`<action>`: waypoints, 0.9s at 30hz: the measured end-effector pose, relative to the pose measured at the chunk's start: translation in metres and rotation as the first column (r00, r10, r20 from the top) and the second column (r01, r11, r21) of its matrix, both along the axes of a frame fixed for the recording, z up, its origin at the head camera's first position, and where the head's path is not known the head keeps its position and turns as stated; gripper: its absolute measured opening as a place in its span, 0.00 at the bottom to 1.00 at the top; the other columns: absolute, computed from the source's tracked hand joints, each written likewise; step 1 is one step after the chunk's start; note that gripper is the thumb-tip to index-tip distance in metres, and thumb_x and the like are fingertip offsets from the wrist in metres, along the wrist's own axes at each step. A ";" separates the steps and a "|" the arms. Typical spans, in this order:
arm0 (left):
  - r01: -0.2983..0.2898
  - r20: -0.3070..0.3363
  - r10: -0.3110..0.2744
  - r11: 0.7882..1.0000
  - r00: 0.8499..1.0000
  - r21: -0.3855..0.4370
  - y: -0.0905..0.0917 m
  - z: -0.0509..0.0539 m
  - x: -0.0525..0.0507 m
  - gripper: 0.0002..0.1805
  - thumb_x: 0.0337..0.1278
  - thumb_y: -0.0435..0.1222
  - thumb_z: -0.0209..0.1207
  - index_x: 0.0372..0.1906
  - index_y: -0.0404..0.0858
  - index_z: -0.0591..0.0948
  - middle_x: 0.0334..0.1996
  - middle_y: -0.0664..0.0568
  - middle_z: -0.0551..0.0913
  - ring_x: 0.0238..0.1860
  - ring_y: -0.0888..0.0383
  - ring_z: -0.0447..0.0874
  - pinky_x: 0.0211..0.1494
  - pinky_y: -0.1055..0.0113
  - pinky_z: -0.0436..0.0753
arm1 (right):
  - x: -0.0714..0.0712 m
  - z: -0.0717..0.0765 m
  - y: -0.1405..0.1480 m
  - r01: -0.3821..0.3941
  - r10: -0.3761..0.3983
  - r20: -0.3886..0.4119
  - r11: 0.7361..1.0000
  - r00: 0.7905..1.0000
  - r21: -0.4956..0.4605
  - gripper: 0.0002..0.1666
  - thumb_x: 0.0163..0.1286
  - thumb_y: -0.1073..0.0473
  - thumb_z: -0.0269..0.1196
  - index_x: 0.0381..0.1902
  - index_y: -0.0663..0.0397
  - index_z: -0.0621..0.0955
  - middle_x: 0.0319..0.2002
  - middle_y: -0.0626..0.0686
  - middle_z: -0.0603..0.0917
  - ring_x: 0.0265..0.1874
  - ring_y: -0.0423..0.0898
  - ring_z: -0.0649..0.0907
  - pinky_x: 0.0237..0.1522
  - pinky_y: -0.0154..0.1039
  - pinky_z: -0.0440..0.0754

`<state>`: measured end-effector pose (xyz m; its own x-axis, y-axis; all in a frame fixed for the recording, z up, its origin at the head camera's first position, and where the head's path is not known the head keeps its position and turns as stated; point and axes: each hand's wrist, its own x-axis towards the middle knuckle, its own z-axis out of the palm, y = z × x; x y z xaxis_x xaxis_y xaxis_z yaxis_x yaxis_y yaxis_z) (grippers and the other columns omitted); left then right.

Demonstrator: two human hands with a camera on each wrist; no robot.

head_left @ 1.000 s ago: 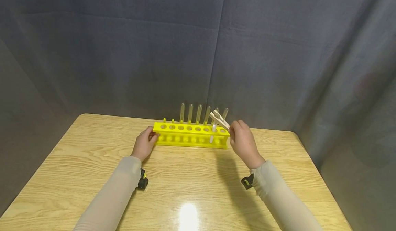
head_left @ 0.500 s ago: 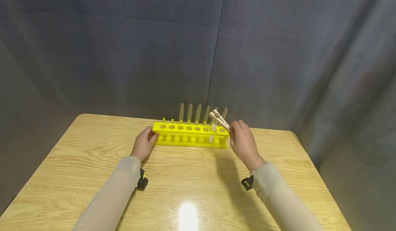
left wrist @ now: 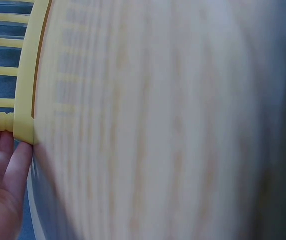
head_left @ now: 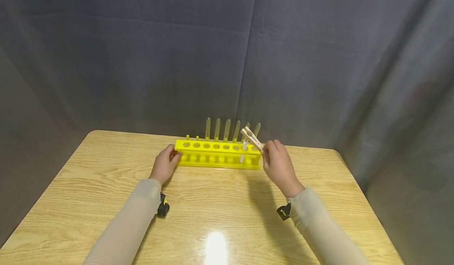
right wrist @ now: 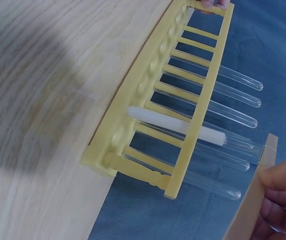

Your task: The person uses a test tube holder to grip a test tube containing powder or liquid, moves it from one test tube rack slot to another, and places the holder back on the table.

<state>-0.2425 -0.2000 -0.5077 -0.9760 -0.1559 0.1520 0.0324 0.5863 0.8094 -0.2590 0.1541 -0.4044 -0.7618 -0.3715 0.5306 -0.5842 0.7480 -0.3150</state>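
Note:
A yellow test tube rack (head_left: 216,164) stands near the table's back edge. My left hand (head_left: 164,165) grips its left end; the fingers (left wrist: 3,157) show at the end post in the left wrist view. In my right hand (head_left: 280,166) is a wooden clamp (head_left: 252,139), slanting over the rack's right end. A tube with white contents (right wrist: 175,122) sits upright in a hole near that end. The clamp (right wrist: 258,190) meets its clear upper part in the right wrist view; how tightly it holds cannot be told. Several empty tubes (head_left: 218,129) stand upside down on the rear pegs.
The wooden table (head_left: 213,202) extends in front of the rack, with a light reflection near its front. Grey curtains (head_left: 159,68) hang behind the table and along its right side. Two yellow pegs at the rack's left bear no tubes.
The clamp's rear end and my right fingers have dipped slightly over the rack's right end. The left hand still holds the rack, and the white-filled tube remains in its hole.

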 end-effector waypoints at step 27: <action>0.007 -0.004 -0.007 1.000 1.000 -0.001 0.000 0.002 0.000 0.11 0.77 0.35 0.55 0.54 0.33 0.74 0.53 0.34 0.81 0.57 0.38 0.79 0.63 0.45 0.76 | 0.006 -0.011 0.003 -0.003 0.003 0.019 1.000 1.000 -0.008 0.09 0.69 0.69 0.65 0.33 0.61 0.74 0.29 0.53 0.70 0.29 0.51 0.69 0.34 0.44 0.70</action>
